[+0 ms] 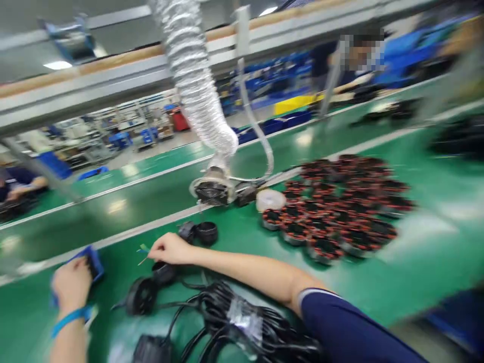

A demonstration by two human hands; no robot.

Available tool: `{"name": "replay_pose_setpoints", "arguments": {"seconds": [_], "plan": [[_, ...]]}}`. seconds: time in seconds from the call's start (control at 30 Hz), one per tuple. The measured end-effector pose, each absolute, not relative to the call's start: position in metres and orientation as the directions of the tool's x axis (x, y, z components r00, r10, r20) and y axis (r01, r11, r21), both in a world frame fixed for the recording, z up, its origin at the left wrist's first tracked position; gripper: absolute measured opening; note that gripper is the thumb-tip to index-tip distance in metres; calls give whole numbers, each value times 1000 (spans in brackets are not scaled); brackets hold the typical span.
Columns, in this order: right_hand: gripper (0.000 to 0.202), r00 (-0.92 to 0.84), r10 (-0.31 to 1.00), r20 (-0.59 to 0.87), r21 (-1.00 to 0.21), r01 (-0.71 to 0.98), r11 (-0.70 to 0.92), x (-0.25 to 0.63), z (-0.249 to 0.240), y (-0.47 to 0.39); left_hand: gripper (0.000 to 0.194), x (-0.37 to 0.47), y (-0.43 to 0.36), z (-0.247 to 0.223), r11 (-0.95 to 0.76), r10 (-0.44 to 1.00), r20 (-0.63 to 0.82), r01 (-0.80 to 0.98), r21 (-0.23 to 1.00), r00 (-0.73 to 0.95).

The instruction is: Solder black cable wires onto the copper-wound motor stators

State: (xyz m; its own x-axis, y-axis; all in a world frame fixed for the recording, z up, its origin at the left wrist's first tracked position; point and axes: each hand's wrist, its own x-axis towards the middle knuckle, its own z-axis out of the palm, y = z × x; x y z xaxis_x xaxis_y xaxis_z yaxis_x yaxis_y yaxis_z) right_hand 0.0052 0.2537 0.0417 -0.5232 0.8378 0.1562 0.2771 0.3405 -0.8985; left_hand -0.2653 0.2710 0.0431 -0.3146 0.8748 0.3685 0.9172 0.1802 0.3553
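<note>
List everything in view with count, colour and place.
Thin wires: few, green and pale, centre-left
Container: one, blue, left
Cable bundle: one, black, front centre
Round parts: four visible, black, centre-left
Boxy part: one, black, bottom edge
Stators: many, red and black, centre-right
Roll: one, whitish, beside stators
Duct: one, silver, hanging over centre
Grille: one, black, duct's end
Hose: one, pale, right of duct
Worktop: one, green, across front
Bins: several, mostly blue, blurred background
Co-workers: two, dark clothing, far left and upper right
Left hand: one, bare, on container
Right hand: one, bare, pinching wires
</note>
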Motion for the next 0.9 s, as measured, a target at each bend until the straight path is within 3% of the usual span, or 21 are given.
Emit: {"name": "replay_pose_setpoints", "arguments": {"seconds": [0.07,0.13,0.23,0.33,0.4,0.5,0.63,0.9], "plan": [[15,-514,837,189,-902,247,355,1,38,256,34,-300,250,51,288,790,427,881,374,-439],[16,-513,837,191,-933,171,317,-4,33,256,33,-314,243,51,268,766,422,837,477,-485],[17,-492,850,189,-963,75,258,-9,27,251,35,-315,247,46,267,717,451,807,528,-532],[16,-457,863,214,-966,32,257,-11,22,245,36,-300,248,49,117,685,471,721,683,-556],[17,-438,868,234,-962,22,270,-11,19,245,38,-280,244,55,-98,733,452,579,809,-508],[18,-391,881,267,-952,32,303,-11,16,247,46,-240,234,62,-292,882,395,360,886,-256],[16,-335,892,304,-938,58,342,-11,13,249,40,-197,224,62,-265,959,282,264,928,-29],[15,-349,878,329,-927,61,371,-11,11,249,36,-190,224,57,-249,961,269,230,941,-61]]}}
